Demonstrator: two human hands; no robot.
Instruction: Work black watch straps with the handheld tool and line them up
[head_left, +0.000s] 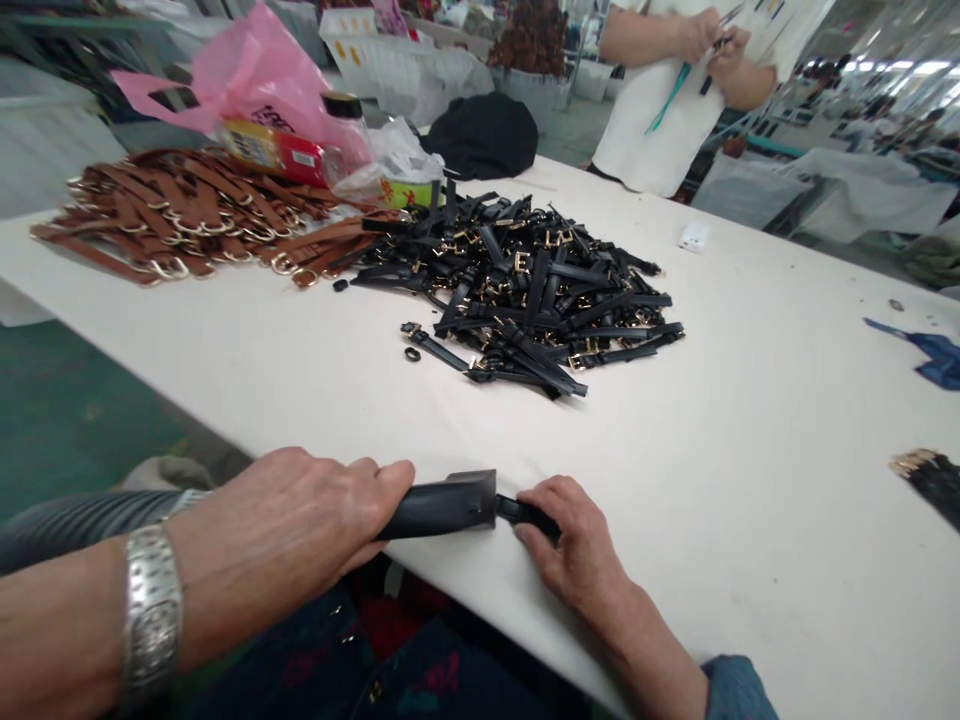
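From the head view: gripping a nozzle [442, 507] in the left hand [300, 510], with fingers clamped round its body; pinching a strap [531, 516] in the right hand [576, 540], with thumb and fingers closed on it, right at the nozzle's mouth, by the near edge of the table [750, 480]; cannot tell whether touching the rim. Behind the left forearm, with a silver bracelet [152, 610] at the wrist, a ribbed hose [97, 515]; cannot tell if joined to the nozzle. Farther back, heaped mid-table, black straps [517, 270] with gold buckles, and just beside them a small loop [412, 354]. To their left, piled brown straps [150, 210], with a pink bag [255, 70] and a red container [277, 150] at the back. Behind the black heap, a black cloth [480, 135]. Past the far edge, raised before a white shirt [645, 115], a co-worker's hands [701, 35], with a green strip [667, 97] hanging below. At far right, a blue cloth [937, 357] and, nearer, a dark bunch [934, 490] with gold ends
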